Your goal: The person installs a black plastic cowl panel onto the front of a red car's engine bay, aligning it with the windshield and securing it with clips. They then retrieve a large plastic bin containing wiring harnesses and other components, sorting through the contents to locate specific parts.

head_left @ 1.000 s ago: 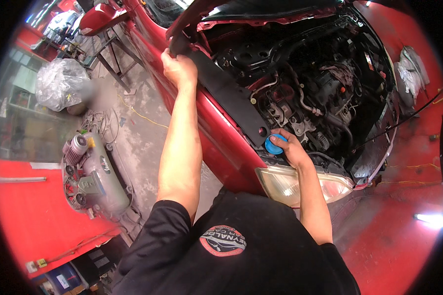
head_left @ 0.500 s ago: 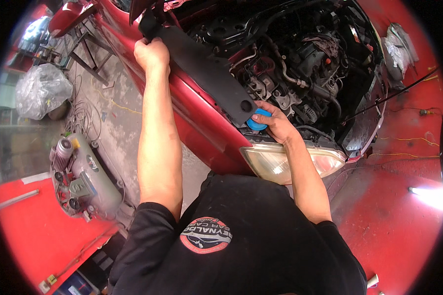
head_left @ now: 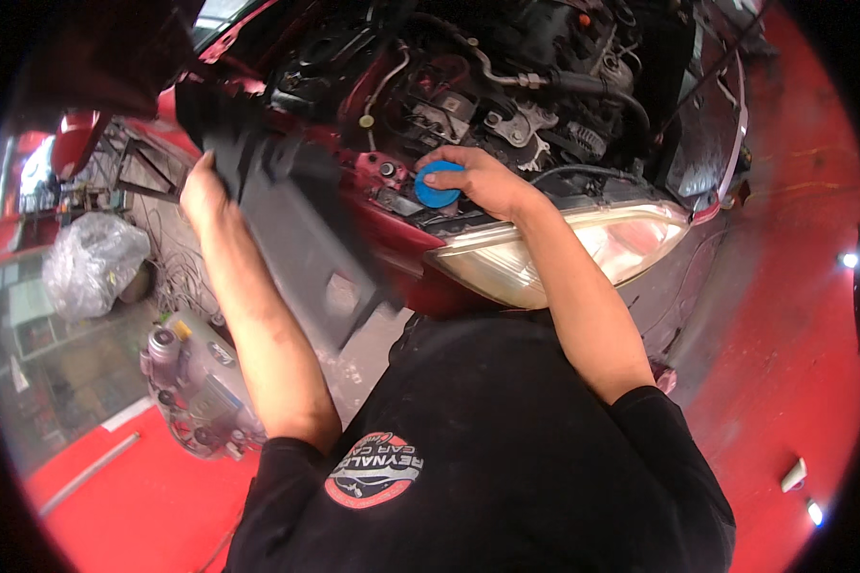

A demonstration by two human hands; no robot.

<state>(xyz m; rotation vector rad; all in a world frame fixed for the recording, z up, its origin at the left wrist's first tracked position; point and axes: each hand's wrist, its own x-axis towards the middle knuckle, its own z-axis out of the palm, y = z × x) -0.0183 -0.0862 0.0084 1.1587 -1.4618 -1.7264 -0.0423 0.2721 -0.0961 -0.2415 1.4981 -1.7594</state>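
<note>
My left hand (head_left: 205, 196) grips a long black plastic panel (head_left: 306, 234), motion-blurred and tilted over the red fender, off the engine bay's edge. My right hand (head_left: 480, 180) is closed on a round blue cap (head_left: 439, 195) just behind the headlight (head_left: 535, 253). Beside the cap, metal brackets and a small fitting (head_left: 388, 170) show along the red inner edge of the engine bay (head_left: 487, 95).
A compressor (head_left: 196, 382) stands on the floor at left, with plastic-covered bundle (head_left: 94, 263), coiled hoses and a metal stand (head_left: 139, 162) behind it. A dark prop rod (head_left: 707, 76) crosses the bay's right side. Red floor (head_left: 784, 315) extends along the right.
My left hand has moved left and down with the panel, uncovering the bay's inner edge. My right hand, still holding the blue cap, sits farther left and higher in the picture; the view has shifted too.
</note>
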